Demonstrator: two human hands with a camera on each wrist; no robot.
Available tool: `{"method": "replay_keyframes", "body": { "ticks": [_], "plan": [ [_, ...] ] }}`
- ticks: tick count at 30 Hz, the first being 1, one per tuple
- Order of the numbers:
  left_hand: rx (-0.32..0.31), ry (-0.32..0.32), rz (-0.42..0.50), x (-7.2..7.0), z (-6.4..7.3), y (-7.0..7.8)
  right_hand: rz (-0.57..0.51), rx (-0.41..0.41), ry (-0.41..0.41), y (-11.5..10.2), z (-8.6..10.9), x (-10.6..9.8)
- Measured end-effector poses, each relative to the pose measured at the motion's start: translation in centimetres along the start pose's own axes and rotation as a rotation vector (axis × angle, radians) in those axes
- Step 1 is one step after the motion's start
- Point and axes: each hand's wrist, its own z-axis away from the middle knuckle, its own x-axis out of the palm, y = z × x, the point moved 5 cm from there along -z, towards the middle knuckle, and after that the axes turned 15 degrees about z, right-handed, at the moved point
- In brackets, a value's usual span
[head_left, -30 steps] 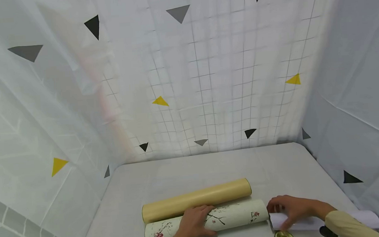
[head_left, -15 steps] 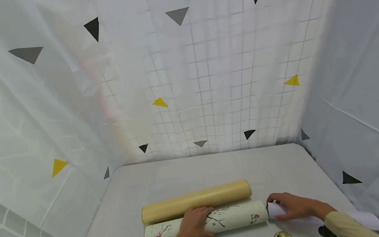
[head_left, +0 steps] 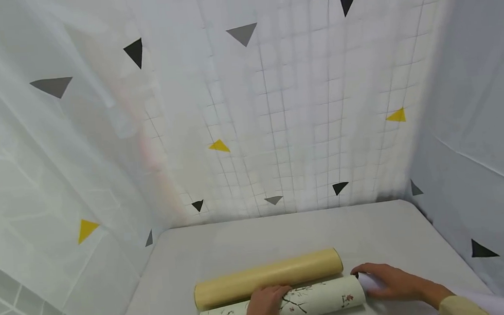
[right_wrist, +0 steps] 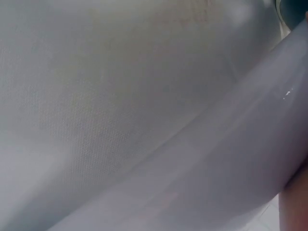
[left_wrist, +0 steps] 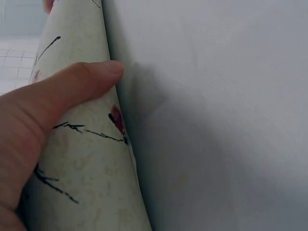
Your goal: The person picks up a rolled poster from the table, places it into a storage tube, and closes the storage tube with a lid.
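Note:
A pale green cardboard tube (head_left: 319,299) printed with blossom branches lies across the table. My left hand (head_left: 267,310) holds it down at the middle, fingers over the far side. In the left wrist view the thumb of that hand (left_wrist: 53,96) lies across the tube (left_wrist: 91,178). My right hand (head_left: 394,281) grips the left end of a white paper roll (head_left: 486,302), right at the tube's right end. The right wrist view shows the glossy roll (right_wrist: 192,178) running up to the tube's dark open end (right_wrist: 292,12), with part of the hand (right_wrist: 294,211) beside it.
A plain tan tube (head_left: 269,277) lies just behind the blossom tube, nearly parallel to it. The light table (head_left: 283,233) ends at a white sheet (head_left: 300,100) with a grid and triangles. Another hanging sheet (head_left: 476,161) stands along the right side.
My right hand has brought its thumb up from near a gold lid to the white roll's end. The head view has tilted up, leaving the lid out of sight. My left hand keeps its hold.

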Motion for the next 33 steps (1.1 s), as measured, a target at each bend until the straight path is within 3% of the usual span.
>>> {"method": "replay_keyframes", "body": {
  "ticks": [3,8,17,23,33],
  "plan": [
    [0.016,0.014,-0.005,0.1,-0.1,0.1,-0.008,-0.011,-0.003,0.0,0.3,0.1],
    [0.010,0.071,-0.039,-0.6,-0.6,-0.1,-0.056,0.022,-0.099,0.5,-0.4,0.3],
    [-0.029,0.070,-0.060,-1.6,-0.9,-0.8,-0.176,0.124,-0.195,0.7,-2.6,0.4],
    [-0.045,0.060,-0.061,-1.9,-1.1,-0.4,-0.202,0.160,-0.150,0.8,-2.8,0.3],
    [-0.043,0.058,-0.054,-2.0,-1.3,-0.4,-0.140,0.174,-0.138,1.0,-1.7,-0.6]
  ]
}}
